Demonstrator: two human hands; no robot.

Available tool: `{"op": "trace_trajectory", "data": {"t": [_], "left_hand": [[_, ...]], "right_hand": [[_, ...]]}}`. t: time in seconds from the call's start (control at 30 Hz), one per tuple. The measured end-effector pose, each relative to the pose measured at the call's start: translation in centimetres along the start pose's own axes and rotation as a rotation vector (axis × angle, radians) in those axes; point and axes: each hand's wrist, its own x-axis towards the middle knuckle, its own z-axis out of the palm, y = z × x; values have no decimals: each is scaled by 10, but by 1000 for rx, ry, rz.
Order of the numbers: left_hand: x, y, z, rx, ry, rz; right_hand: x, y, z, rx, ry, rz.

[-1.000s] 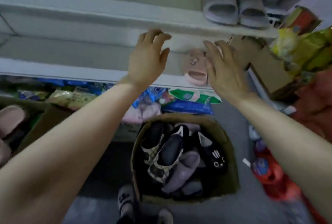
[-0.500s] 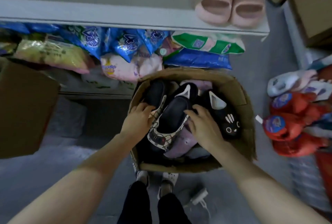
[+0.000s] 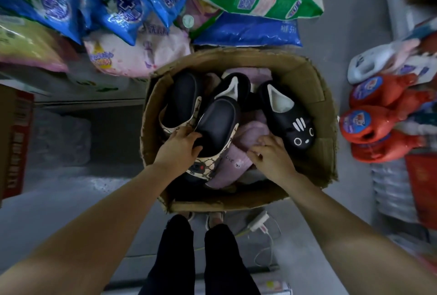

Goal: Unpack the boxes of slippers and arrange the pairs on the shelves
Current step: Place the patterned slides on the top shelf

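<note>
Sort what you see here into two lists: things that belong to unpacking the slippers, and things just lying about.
Belong to the job: cardboard box, beige patterned slipper gripped by the left hand, lilac slipper gripped by the right hand, black cat-face slipper.

Just lying about: blue bags, green-and-white bag, red detergent bottles, white charger cable.

You are facing shiny blue plastic bags [image 3: 123, 8] piling up ahead, while red plastic bottles [image 3: 383, 126], perhaps detergent, are lying rightward.
</note>
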Motion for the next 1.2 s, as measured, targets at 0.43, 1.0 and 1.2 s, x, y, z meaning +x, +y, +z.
{"op": "trace_trajectory", "data": {"t": [0.43,1.0,1.2], "left_hand": [[-19,6,-11,70,-195,68],[17,-13,-17,283,-11,-137],[25,-21,-26,280,-63,-87]], "right_hand": [[2,11,-79,89,177,-21],[6,-66,-32,21,-9,-279],[6,-55,-21,35,-82,-229]]}}
